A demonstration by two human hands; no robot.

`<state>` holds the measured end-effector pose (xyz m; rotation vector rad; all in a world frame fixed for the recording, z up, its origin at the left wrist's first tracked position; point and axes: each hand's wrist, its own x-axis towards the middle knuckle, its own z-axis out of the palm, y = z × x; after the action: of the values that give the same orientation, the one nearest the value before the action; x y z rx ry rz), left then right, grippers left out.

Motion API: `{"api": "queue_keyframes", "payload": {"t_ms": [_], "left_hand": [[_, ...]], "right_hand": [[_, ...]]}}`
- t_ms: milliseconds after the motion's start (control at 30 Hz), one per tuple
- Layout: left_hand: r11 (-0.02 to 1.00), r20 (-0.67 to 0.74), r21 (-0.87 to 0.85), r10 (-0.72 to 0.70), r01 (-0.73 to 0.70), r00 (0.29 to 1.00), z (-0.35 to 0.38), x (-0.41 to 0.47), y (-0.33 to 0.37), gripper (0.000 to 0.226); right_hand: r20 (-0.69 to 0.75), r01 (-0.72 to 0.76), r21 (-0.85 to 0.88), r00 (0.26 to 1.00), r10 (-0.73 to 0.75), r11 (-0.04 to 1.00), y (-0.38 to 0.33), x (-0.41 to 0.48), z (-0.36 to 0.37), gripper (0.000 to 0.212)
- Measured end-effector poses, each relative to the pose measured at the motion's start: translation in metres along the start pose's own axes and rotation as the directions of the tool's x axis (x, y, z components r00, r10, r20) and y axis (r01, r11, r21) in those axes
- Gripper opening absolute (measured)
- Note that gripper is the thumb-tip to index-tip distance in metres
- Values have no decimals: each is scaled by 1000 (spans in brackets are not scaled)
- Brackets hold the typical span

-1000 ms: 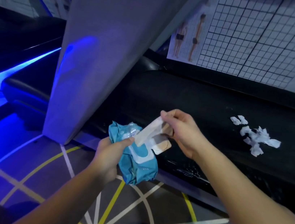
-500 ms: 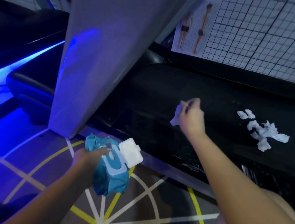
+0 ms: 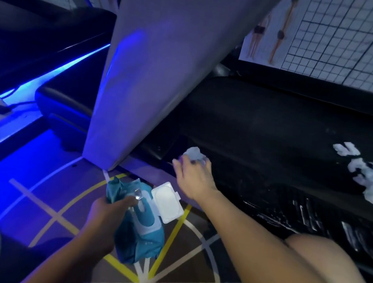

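**Open wipe pack in your left hand, balled wipe in your right**

Your left hand (image 3: 108,212) grips the teal wipe pack (image 3: 140,238) from its left side, with the thumb lying near the dispensing slot. The pack hangs over the floor (image 3: 37,192), below the front edge of the black tabletop (image 3: 277,135). Its white lid (image 3: 167,202) is flipped fully open and points up and to the right. The light is dim and blue, so you cannot tell whether a sheet stands up in the slot.

Your right hand (image 3: 193,176) is well apart from the left. Its fingertips are curled around a crumpled white wipe (image 3: 194,154) and hold it at the tabletop's near-left corner. That corner is tight, because the foot of the slanting grey panel (image 3: 157,65) comes down just beside your hand. To the right, a long bare stretch of black runs out to a scatter of torn white scraps (image 3: 372,174), well apart from the wipe.

The tabletop's front face looks glossy and streaked. Your bare knee (image 3: 322,261) sits near it, on the right. The floor carries yellow and white lines that meet below the pack. A blue light strip (image 3: 58,70) glows along the left, and a gridded posture chart (image 3: 339,38) hangs on the wall behind the tabletop.
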<state>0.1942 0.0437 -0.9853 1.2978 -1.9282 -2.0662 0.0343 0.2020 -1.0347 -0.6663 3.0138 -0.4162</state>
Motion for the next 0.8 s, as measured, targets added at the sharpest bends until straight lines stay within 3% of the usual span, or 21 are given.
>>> {"api": "queue_keyframes", "payload": {"t_ms": [67, 133, 300, 633, 800], "left_hand": [[1000, 7, -5, -7, 7, 1000, -3, 1, 2, 12], [1000, 8, -12, -8, 8, 1000, -3, 1, 3, 12], [1000, 4, -14, -9, 9, 1000, 0, 10, 5, 15], [998, 71, -59, -17, 21, 997, 10, 17, 11, 21], [998, 127, -63, -10, 18, 992, 14, 14, 15, 17]], "right_hand": [[-5, -38, 67, 999, 38, 997, -1, 9, 3, 33], [92, -47, 130, 995, 36, 990, 2, 13, 12, 47], [244, 1, -90, 970, 21, 996, -2, 25, 35, 70], [293, -222, -122, 923, 249, 967, 22, 10, 17, 96], [362, -437, -129, 815, 453, 890, 66, -18, -4, 103]]}}
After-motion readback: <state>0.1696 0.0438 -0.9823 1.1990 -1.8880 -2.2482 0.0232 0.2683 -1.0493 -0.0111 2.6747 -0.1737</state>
